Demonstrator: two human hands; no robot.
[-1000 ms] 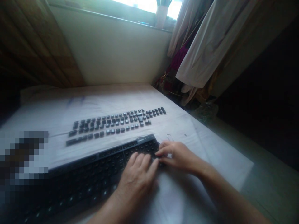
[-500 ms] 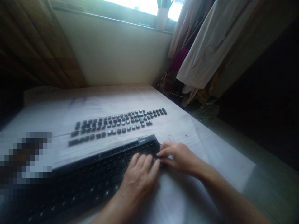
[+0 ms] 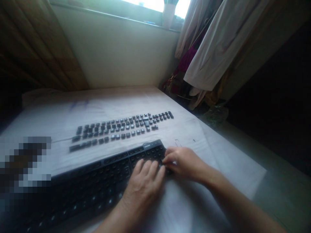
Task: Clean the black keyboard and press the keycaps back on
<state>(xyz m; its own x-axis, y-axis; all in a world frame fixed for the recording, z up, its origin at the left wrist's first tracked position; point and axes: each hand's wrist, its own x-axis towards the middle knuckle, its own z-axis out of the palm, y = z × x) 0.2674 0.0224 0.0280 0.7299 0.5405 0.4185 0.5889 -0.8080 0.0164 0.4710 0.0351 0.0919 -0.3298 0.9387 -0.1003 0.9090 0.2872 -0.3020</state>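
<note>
A black keyboard [image 3: 97,181] with its keycaps removed lies across the near part of a white-covered table [image 3: 121,100]. My left hand [image 3: 143,184] rests flat on the keyboard's right part, fingers stretched out and together. My right hand [image 3: 186,161] sits at the keyboard's right end, fingers curled and pinched at its edge; what they hold, if anything, is hidden. Several loose black keycaps [image 3: 121,126] lie in rows on the cloth beyond the keyboard.
A pixelated patch [image 3: 24,165] covers the left edge. A wall and a window sill with a white cup [image 3: 168,14] stand behind the table. Hanging cloths and clutter [image 3: 206,55] fill the right, past the table's right edge.
Both hands stay at the keyboard's right end; they shift only slightly as the view moves a little.
</note>
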